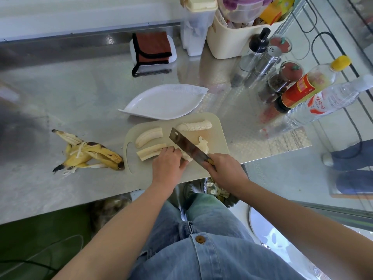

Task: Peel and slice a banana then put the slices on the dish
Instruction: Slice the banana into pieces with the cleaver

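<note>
Light is being reflected by the smooth, glossy metal counter (pixel 80 93). A matt, pale plastic cutting board (pixel 219 138) is being shown beside a glossy white dish (pixel 161 106) with a ribbed rim. A polished metal knife blade (pixel 187 146) and a far brown cloth (pixel 153 47) are being seen.

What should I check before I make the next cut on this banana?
1. Right hand grip on the knife: ok, fingers curled round the handle.
2. Left hand clear of the blade: cannot tell, its fingertips sit close beside it.
3. Banana piece steadied on the cutting board: ok, the left hand holds it down.
4. Dish ready: ok, it lies just behind the board, no slices on it yet.
5. Peel out of the way: ok, it lies left of the board.
</note>
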`<action>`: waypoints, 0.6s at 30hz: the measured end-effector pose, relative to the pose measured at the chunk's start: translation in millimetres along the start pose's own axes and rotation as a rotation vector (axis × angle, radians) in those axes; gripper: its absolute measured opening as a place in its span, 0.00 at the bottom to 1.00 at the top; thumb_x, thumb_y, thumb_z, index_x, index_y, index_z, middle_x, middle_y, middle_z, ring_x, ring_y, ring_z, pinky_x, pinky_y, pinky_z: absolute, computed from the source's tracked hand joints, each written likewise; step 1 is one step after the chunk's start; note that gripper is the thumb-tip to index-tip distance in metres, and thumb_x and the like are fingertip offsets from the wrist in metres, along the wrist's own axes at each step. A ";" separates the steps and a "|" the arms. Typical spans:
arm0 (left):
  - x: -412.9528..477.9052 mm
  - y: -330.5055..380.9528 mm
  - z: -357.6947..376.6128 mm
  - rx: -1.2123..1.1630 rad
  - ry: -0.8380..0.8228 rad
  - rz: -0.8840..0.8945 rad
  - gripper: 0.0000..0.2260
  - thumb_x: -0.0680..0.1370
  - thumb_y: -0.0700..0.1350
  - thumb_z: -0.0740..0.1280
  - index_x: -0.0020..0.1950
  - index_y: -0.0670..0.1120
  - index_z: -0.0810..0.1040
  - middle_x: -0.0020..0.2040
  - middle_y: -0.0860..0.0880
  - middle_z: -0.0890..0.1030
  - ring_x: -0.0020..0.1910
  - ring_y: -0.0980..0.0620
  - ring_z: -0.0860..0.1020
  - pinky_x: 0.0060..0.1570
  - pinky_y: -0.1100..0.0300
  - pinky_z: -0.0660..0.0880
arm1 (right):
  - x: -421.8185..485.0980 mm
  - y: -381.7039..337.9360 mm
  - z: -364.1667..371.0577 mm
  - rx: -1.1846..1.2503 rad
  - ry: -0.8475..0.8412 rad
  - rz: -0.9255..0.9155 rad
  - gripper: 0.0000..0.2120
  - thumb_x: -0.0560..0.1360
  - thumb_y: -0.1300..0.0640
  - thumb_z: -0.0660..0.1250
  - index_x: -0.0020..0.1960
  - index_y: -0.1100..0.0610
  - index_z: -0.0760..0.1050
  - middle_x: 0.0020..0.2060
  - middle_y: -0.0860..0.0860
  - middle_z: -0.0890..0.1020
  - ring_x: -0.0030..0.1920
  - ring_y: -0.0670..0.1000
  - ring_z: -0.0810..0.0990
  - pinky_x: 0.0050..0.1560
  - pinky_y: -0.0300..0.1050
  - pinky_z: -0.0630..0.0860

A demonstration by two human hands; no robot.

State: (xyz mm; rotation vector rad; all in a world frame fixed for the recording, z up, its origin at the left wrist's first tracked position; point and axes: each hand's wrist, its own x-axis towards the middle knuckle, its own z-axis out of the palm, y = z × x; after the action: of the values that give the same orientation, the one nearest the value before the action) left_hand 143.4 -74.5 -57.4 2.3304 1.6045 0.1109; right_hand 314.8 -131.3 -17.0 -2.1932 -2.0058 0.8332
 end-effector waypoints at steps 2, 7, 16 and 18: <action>0.2 -0.1 0.8 -0.011 0.000 -0.006 0.12 0.73 0.54 0.71 0.44 0.46 0.80 0.43 0.49 0.79 0.45 0.48 0.76 0.34 0.56 0.70 | 0.5 -0.4 0.4 -0.009 -0.017 0.008 0.15 0.80 0.48 0.57 0.41 0.58 0.70 0.35 0.52 0.75 0.34 0.54 0.74 0.35 0.49 0.71; 1.4 0.9 -0.7 -0.005 -0.016 -0.009 0.11 0.75 0.54 0.69 0.47 0.47 0.80 0.45 0.50 0.79 0.48 0.50 0.75 0.36 0.58 0.68 | 3.3 -1.6 0.8 -0.023 -0.049 0.023 0.15 0.80 0.49 0.57 0.42 0.58 0.71 0.36 0.52 0.76 0.35 0.54 0.74 0.36 0.50 0.73; 2.8 1.3 -2.0 -0.017 -0.028 -0.011 0.12 0.75 0.55 0.69 0.47 0.47 0.81 0.45 0.50 0.79 0.48 0.50 0.75 0.36 0.59 0.66 | 2.5 -2.5 12.1 0.046 -0.003 0.048 0.14 0.80 0.49 0.59 0.43 0.58 0.73 0.34 0.51 0.76 0.35 0.54 0.74 0.36 0.49 0.73; 2.8 1.0 -2.4 -0.006 -0.027 -0.007 0.11 0.75 0.55 0.68 0.47 0.47 0.81 0.44 0.51 0.79 0.47 0.51 0.74 0.35 0.59 0.65 | 0.2 -1.7 9.6 0.074 0.039 0.037 0.14 0.80 0.50 0.59 0.41 0.58 0.72 0.33 0.51 0.76 0.33 0.53 0.73 0.34 0.50 0.72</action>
State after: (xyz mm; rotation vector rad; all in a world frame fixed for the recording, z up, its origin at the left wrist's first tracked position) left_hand 144.8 -71.7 -55.2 2.3117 1.5973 0.0820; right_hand 309.2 -133.9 -24.6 -2.1948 -1.8914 0.8468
